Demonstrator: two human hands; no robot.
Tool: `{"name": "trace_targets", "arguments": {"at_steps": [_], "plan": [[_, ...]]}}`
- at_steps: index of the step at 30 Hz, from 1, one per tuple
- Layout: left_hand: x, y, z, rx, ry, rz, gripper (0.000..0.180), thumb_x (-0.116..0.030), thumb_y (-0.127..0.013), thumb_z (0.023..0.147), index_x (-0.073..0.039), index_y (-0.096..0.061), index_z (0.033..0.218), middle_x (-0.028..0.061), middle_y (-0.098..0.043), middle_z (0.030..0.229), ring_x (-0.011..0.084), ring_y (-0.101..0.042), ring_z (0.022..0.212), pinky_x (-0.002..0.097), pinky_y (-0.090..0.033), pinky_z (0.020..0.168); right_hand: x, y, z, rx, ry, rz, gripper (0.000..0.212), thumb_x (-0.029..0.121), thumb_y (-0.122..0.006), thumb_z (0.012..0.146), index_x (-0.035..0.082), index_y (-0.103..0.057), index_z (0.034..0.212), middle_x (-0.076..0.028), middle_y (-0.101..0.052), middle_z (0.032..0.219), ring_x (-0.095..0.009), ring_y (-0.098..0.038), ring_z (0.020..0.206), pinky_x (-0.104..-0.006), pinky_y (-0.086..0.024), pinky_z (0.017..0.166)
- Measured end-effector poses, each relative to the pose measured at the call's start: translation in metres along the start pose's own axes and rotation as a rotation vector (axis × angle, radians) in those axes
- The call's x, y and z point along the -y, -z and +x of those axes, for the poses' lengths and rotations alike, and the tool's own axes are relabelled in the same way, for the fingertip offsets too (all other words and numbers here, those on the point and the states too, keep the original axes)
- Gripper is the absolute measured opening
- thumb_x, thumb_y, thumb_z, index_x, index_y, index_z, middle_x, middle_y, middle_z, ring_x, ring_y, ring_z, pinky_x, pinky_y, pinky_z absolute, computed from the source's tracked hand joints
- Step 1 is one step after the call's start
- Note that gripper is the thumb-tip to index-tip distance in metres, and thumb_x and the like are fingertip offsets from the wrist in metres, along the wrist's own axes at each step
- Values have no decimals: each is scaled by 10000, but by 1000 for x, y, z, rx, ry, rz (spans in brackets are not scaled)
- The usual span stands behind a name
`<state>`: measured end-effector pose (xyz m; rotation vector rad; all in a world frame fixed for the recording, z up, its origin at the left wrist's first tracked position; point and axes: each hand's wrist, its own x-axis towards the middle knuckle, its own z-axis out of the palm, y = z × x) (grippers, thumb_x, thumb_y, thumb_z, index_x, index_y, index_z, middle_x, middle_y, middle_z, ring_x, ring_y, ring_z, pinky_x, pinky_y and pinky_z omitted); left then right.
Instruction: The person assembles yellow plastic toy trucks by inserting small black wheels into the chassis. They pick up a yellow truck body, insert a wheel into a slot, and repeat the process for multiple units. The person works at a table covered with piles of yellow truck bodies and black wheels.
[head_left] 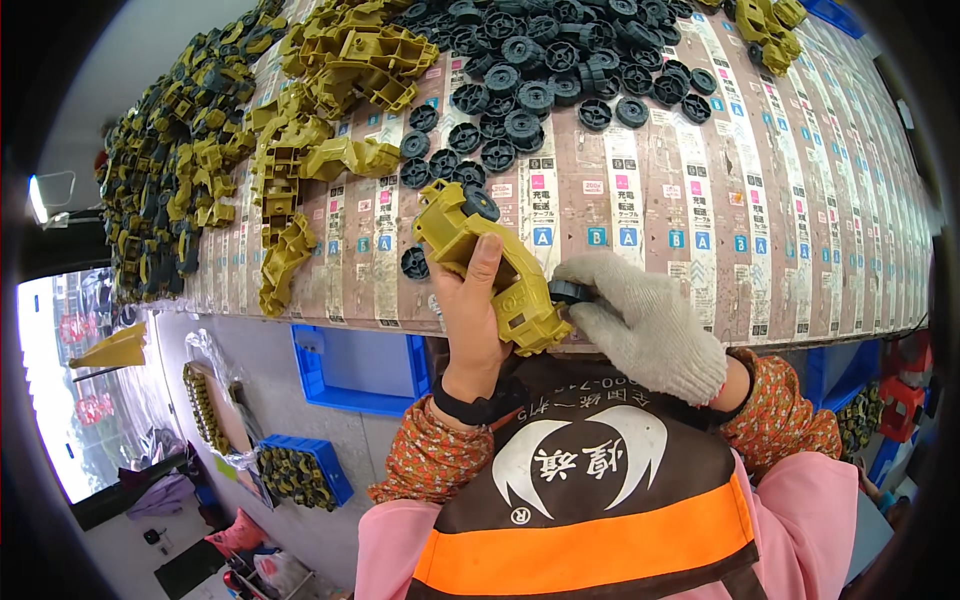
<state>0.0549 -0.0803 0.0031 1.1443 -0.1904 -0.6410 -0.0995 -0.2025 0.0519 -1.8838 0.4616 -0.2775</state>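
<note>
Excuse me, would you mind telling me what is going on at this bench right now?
A person holds a yellow toy truck body in the bare left hand. The gloved right hand presses a black wheel against its lower end. One wheel is already on the top end. Loose black wheels and more yellow bodies lie across the table.

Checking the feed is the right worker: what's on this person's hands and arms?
The left hand is bare, with a black band at the wrist. The right hand wears a grey-white knitted glove. Both forearms are in orange patterned sleeve covers over pink sleeves.
</note>
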Motion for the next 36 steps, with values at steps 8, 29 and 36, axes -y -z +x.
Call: {"name": "trace_targets", "arguments": {"at_steps": [8,29,36], "plan": [[1,-9,-7,-15,-93,0,504,-88,-767,1003,-92,-467,1409,24,-631,1175,121,-654,1008,294,-568,894,-2,-6,-14,-43,-31,-34,293,64,-678,957,42,-644,1247,-242,-726,991,-480,-723,904,-496,-574,767],[18,-30,-25,255,-241,208,698,-76,-782,975,-60,-358,1529,74,-572,1350,174,-615,1201,360,-539,1035,-12,30,-18,49,-12,-232,176,124,-613,872,41,-635,1025,-263,-691,807,-477,-708,834,-575,-561,751],[37,-21,-6,209,19,258,616,-240,-683,1065,-108,-373,1581,67,-595,1371,186,-625,1222,356,-553,1035,-62,100,49,-442,190,-673,214,179,-638,882,56,-667,1054,-241,-705,812,-445,-724,813,-538,-586,750]]}}
